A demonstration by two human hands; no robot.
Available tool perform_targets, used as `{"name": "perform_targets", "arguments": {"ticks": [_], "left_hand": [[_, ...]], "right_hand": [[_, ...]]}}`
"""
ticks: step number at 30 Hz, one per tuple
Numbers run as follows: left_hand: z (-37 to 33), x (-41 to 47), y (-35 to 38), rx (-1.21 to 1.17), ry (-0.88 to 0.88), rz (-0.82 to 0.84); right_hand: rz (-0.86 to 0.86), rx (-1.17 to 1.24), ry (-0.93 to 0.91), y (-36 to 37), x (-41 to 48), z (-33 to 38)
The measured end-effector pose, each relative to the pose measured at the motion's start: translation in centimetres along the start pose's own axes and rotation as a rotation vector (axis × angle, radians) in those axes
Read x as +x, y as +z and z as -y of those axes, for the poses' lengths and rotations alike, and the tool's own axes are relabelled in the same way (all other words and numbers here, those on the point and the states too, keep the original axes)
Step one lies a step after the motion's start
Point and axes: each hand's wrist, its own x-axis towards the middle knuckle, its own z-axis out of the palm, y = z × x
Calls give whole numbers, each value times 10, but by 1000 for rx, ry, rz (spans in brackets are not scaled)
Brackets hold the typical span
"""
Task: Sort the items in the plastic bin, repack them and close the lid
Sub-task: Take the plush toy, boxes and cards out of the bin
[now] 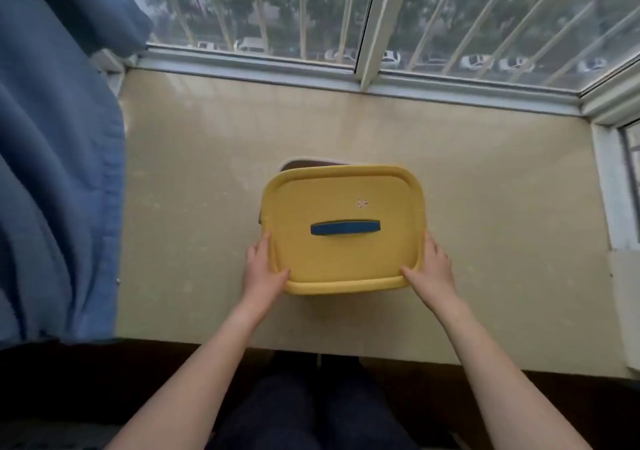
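Yellow rounded-square plastic lid [343, 227] with a dark blue bar handle [345, 227] across its middle sits over a plastic bin [313, 163], mid beige counter [194, 179], near the front edge. Lid is shifted toward the person: bin's pale far rim and a dark strip of the inside show just beyond the lid's far edge. Not seated flush. Bin contents can't be made out.

Left hand [265, 271] grips the lid's near-left corner: thumb lies on top along the near rim, fingers [260, 244] run up the left side edge, touching it. Right hand [431, 264] mirrors it on the near-right corner, thumb on top of the near rim, its fingers up the right side edge. Both hands are partly curled around the lid rim, lid held between them; fingertips under the rim are hidden. Handle is well apart from both hands, untouched.

Small reddish mark on the lid top, right of centre, too small to read.

Blue curtain [59, 158] hangs left of the counter. Window with bars [346, 16] runs along the counter's far side. Person's dark trousers [311, 408] show below the counter edge.
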Motion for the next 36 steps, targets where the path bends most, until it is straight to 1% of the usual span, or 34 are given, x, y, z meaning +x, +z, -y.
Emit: {"name": "perform_targets", "arguments": {"ticks": [5, 8, 11, 16, 19, 21, 25, 28, 32, 36], "left_hand": [[4, -1, -13, 95, 95, -64], [-9, -6, -11, 129, 167, -75], [-38, -10, 3, 111, 238, -73], [-109, -8, 62, 61, 416, -53], [-158, -7, 118, 34, 496, -35], [-190, -3, 160, 52, 517, -40], [-242, 19, 242, 117, 496, -2], [-266, 52, 296, 162, 467, 9], [-268, 99, 353, 195, 306, 12], [-246, 142, 390, 191, 244, 0]], "right_hand": [[-35, 248, 82, -3, -23, -2], [-88, 313, 73, -19, -41, -8], [-155, 334, 85, -41, -47, -28], [-245, 362, 104, -100, -30, -87], [-294, 375, 100, -143, -2, -134], [-304, 380, 110, -171, 26, -169], [-338, 309, 129, -211, 93, -235], [-369, 265, 114, -225, 147, -268], [-314, 197, 87, -209, 222, -303], [-237, 204, 88, -172, 281, -321]]}}
